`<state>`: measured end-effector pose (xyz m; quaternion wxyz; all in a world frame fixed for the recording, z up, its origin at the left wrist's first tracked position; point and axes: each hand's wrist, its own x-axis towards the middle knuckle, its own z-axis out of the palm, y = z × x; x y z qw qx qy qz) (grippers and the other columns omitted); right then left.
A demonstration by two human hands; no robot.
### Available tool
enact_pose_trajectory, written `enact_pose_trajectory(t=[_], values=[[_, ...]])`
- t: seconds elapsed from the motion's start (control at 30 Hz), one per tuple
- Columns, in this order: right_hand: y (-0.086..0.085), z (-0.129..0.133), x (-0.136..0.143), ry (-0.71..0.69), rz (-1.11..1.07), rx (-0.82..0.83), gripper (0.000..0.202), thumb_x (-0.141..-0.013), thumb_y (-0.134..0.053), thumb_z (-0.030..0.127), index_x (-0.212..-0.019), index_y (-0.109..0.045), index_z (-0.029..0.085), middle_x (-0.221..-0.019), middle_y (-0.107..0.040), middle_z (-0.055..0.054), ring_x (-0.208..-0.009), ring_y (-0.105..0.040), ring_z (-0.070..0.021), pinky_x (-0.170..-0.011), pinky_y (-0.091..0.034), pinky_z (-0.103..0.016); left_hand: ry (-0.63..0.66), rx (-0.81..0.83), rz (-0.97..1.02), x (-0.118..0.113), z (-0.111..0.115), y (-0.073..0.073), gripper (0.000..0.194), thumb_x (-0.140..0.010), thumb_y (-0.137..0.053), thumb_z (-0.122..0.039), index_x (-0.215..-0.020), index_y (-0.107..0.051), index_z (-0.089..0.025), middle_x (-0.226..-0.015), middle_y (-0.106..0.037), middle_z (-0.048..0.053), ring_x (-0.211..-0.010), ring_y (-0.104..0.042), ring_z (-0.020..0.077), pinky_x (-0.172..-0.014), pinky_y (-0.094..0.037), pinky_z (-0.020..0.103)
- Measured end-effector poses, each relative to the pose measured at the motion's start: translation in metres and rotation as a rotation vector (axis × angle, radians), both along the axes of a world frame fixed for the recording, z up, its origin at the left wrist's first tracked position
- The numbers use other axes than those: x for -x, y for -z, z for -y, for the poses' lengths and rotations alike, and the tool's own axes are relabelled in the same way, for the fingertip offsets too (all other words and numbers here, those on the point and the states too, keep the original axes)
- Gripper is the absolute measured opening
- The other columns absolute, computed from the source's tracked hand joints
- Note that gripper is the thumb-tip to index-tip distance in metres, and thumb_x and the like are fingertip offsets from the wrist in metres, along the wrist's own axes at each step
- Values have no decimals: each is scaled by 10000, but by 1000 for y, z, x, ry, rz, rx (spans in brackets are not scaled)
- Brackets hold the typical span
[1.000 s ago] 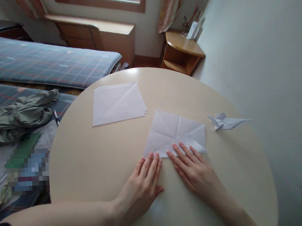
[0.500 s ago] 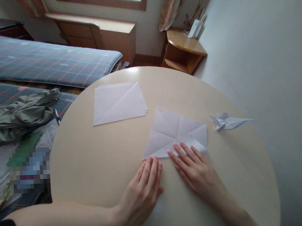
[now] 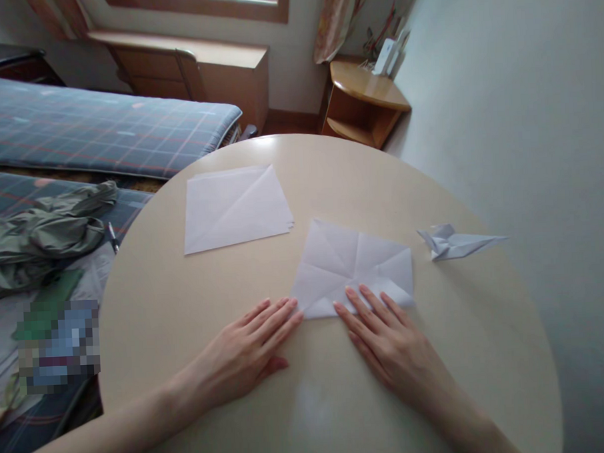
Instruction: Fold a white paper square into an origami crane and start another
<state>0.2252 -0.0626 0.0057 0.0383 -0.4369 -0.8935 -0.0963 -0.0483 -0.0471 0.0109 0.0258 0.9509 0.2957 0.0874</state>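
Note:
A white sheet of paper (image 3: 351,261) with creases meeting near its middle lies on the round table (image 3: 195,298). Its near edge is folded over in a strip. My left hand (image 3: 259,338) rests its outstretched fingertips on the paper's near left corner, covering that corner. Flat on the folded edge, toward the right, my right hand (image 3: 384,340) presses with spread fingers. Neither hand grips anything. To the right of the sheet stands a folded paper crane (image 3: 455,242), apart from both hands.
A stack of white paper (image 3: 236,209) lies at the table's back left. Beyond the table's left edge are a plaid mattress (image 3: 102,128), a crumpled grey-green cloth (image 3: 46,224) and a pen (image 3: 113,237). A wooden corner shelf (image 3: 369,93) stands behind, and a wall (image 3: 543,142) runs along the right.
My left hand has moved left along the near edge to the paper's left corner, its fingers now pointing more to the right. My right hand has stayed in place.

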Motion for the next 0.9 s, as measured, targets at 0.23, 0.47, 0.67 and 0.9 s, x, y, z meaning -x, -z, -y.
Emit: enact_pose_trajectory(t=[0.23, 0.47, 0.67, 0.9], values=[[-3, 2, 4, 12, -8, 5, 541, -902, -438, 228, -1410, -260, 282, -1433, -342, -116, -1305, -321, -298, -1002, -337, -501, 12, 126, -9, 4, -3, 5, 630, -908, -384, -488, -1420, -218, -162, -1450, -314, 88, -1340, -264, 220, -1103, -231, 365], [-1, -1, 7, -37, -13, -46, 487, -912, -420, 324, -1382, -342, 223, -1415, -380, -111, -1333, -244, -327, -1013, -311, -556, 22, 180, -6, 5, -8, 6, 638, -918, -302, -524, -1432, -166, -171, -1471, -273, 63, -1366, -187, 223, -1119, -164, 401], [2, -6, 14, -184, -105, -29, 448, -920, -382, 217, -1343, -386, 68, -1353, -460, -136, -1320, -301, -239, -1027, -386, -401, 53, 176, 18, 6, -9, 6, 619, -929, -312, -493, -1428, -170, -156, -1468, -276, 74, -1368, -181, 216, -1123, -158, 390], [1, -5, 10, -138, -71, 22, 531, -905, -431, 357, -1398, -308, 202, -1441, -310, -161, -1327, -267, -303, -992, -396, -470, 103, 199, 40, 6, -10, 1, 599, -933, -370, -431, -1430, -174, -162, -1450, -310, 88, -1354, -230, 214, -1117, -185, 410]])
